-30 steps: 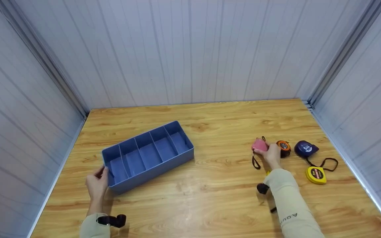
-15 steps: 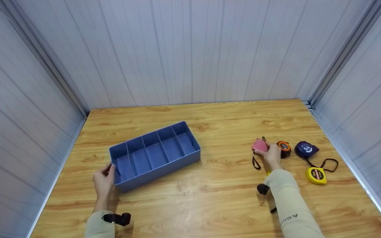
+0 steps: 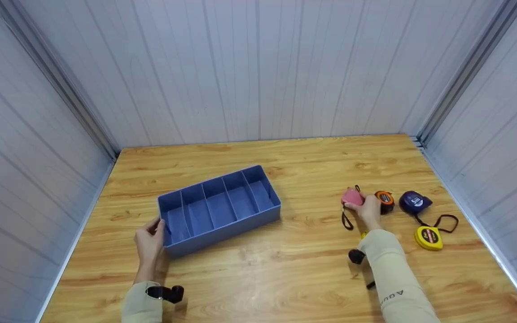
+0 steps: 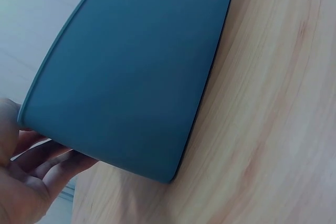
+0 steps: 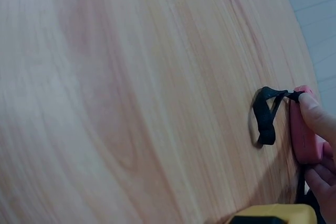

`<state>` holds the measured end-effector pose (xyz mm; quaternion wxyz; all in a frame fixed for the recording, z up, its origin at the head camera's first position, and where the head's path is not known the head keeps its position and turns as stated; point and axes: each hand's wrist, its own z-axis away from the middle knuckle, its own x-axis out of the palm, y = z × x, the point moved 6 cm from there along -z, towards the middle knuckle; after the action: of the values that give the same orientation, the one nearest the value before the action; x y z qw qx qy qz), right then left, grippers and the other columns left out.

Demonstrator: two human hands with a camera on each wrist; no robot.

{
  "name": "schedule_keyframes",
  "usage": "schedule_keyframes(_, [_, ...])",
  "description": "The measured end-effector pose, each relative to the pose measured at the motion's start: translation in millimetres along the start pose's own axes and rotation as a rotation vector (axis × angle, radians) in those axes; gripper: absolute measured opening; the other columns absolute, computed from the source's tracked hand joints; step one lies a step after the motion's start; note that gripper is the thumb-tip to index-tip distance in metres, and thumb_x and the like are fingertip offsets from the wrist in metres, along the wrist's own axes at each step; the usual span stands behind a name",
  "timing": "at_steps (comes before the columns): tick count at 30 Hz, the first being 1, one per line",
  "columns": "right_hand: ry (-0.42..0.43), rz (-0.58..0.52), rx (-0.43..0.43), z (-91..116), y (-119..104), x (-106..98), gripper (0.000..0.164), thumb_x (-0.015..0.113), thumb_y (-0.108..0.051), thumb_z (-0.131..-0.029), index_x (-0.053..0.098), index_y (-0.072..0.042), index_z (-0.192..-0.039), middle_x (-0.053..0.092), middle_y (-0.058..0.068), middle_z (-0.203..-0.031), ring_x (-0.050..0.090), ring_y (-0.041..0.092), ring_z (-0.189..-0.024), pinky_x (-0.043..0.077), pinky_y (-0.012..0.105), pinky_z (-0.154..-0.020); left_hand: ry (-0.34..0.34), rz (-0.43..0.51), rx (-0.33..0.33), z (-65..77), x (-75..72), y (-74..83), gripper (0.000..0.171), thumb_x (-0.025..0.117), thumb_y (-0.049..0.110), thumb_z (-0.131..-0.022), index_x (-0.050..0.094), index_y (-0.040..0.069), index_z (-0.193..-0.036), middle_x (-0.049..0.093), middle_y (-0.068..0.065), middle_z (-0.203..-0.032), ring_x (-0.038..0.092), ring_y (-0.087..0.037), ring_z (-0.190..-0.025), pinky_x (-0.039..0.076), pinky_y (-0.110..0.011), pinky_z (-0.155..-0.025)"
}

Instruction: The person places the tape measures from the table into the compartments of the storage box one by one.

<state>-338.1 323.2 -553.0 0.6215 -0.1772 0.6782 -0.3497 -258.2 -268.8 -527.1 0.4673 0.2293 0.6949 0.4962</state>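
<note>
A blue box with dividers across it sits slantwise on the table, left of centre. My left hand pinches the rim of its left end wall; the left wrist view shows the fingers under the wall's near end and the thumb outside the rim. On the right, my right hand grips a pink tape measure between thumb and fingers. Its black wrist strap lies looped on the wood. A yellow case shows close below that hand in the right wrist view, mostly hidden under the sleeve in the head view.
Just right of my right hand lies an orange and black tape measure. Beyond it are a navy tape measure and a yellow one with a black strap. Pale panel walls enclose the wooden table at back and sides.
My left hand has moved the blue box to the right across the table, in small steps over both earlier frames. My right hand and the pink tape measure have stayed in place.
</note>
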Motion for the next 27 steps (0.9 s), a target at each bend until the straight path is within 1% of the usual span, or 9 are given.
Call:
schedule_keyframes(3, [-0.005, 0.002, -0.002, 1, 0, 0, 0.060, 0.069, -0.019, -0.078, 0.044, 0.008, -0.125, 0.049, 0.031, -0.117, 0.048, 0.040, -0.104, 0.043, 0.045, -0.084, -0.010, 0.006, 0.010, -0.5, 3.7, 1.9, 0.032, 0.052, 0.014, -0.089, 0.057, -0.003, -0.115, 0.058, -0.020, -0.110, 0.055, -0.024, -0.089, 0.039, -0.007, -0.061])
schedule_keyframes(4, [-0.007, 0.001, -0.004, 1, 0, 0, 0.061, 0.069, -0.019, -0.078, 0.044, 0.008, -0.126, 0.049, 0.031, -0.117, 0.048, 0.040, -0.104, 0.043, 0.045, -0.084, -0.009, 0.002, 0.017, -0.7, 5.1, 2.7, 0.031, 0.053, 0.014, -0.089, 0.058, -0.003, -0.114, 0.058, -0.020, -0.109, 0.056, -0.022, -0.087, 0.039, -0.008, -0.060])
schedule_keyframes(9, [-0.008, -0.025, -0.001, 0, 1, 0, 0.060, 0.069, -0.019, -0.078, 0.044, 0.008, -0.125, 0.049, 0.030, -0.117, 0.047, 0.040, -0.105, 0.042, 0.045, -0.085, -0.017, 0.012, 0.033, -1.8, 12.7, 4.2, 0.030, 0.053, 0.013, -0.088, 0.058, -0.003, -0.113, 0.059, -0.020, -0.107, 0.055, -0.020, -0.084, 0.040, -0.008, -0.061])
schedule_keyframes(13, [-0.018, -0.041, 0.014, 0, 2, 1, 0.060, 0.069, -0.018, -0.078, 0.043, 0.009, -0.125, 0.048, 0.031, -0.117, 0.047, 0.040, -0.106, 0.041, 0.045, -0.085, -0.044, 0.029, 0.027, -1.1, 18.7, 6.0, 0.030, 0.052, 0.011, -0.088, 0.058, -0.004, -0.113, 0.059, -0.020, -0.108, 0.055, -0.022, -0.088, 0.040, -0.008, -0.062])
schedule_keyframes(16, [-0.018, -0.042, 0.023, -1, 2, 1, 0.060, 0.069, -0.018, -0.078, 0.043, 0.009, -0.125, 0.048, 0.031, -0.117, 0.047, 0.039, -0.106, 0.042, 0.045, -0.085, -0.060, 0.044, 0.036, -1.2, 23.6, 9.7, 0.030, 0.052, 0.010, -0.088, 0.057, -0.005, -0.114, 0.059, -0.021, -0.108, 0.055, -0.022, -0.089, 0.040, -0.008, -0.063])
schedule_keyframes(20, [-0.003, 0.001, 0.015, -2, 1, 1, 0.063, 0.070, -0.020, -0.076, 0.043, 0.009, -0.125, 0.049, 0.031, -0.116, 0.048, 0.039, -0.104, 0.043, 0.045, -0.083, -0.056, 0.046, 0.074, -2.5, 30.1, 14.5, 0.029, 0.054, 0.009, -0.087, 0.058, -0.007, -0.111, 0.059, -0.022, -0.105, 0.057, -0.020, -0.083, 0.041, -0.009, -0.061])
schedule_keyframes(22, [0.004, 0.026, 0.007, -2, 1, 1, 0.064, 0.071, -0.021, -0.076, 0.043, 0.009, -0.125, 0.050, 0.031, -0.115, 0.049, 0.040, -0.103, 0.043, 0.045, -0.083, -0.056, 0.049, 0.082, -3.0, 33.6, 16.0, 0.028, 0.054, 0.008, -0.087, 0.059, -0.007, -0.110, 0.060, -0.022, -0.104, 0.057, -0.019, -0.080, 0.041, -0.010, -0.060])
schedule_keyframes(24, [0.010, 0.039, 0.001, -2, 1, 1, 0.064, 0.071, -0.021, -0.076, 0.044, 0.009, -0.125, 0.050, 0.031, -0.114, 0.049, 0.040, -0.102, 0.043, 0.045, -0.082, -0.067, 0.056, 0.072, -2.6, 37.5, 16.8, 0.028, 0.054, 0.009, -0.087, 0.059, -0.007, -0.111, 0.060, -0.022, -0.105, 0.055, -0.018, -0.080, 0.041, -0.010, -0.061])
schedule_keyframes(27, [0.010, 0.044, 0.001, -2, 2, 2, 0.063, 0.070, -0.021, -0.076, 0.044, 0.010, -0.125, 0.050, 0.031, -0.114, 0.049, 0.040, -0.103, 0.043, 0.045, -0.082, -0.095, 0.085, 0.041, -1.4, 43.9, 17.4, 0.030, 0.053, 0.009, -0.088, 0.057, -0.006, -0.113, 0.059, -0.020, -0.107, 0.053, -0.018, -0.083, 0.040, -0.011, -0.062])
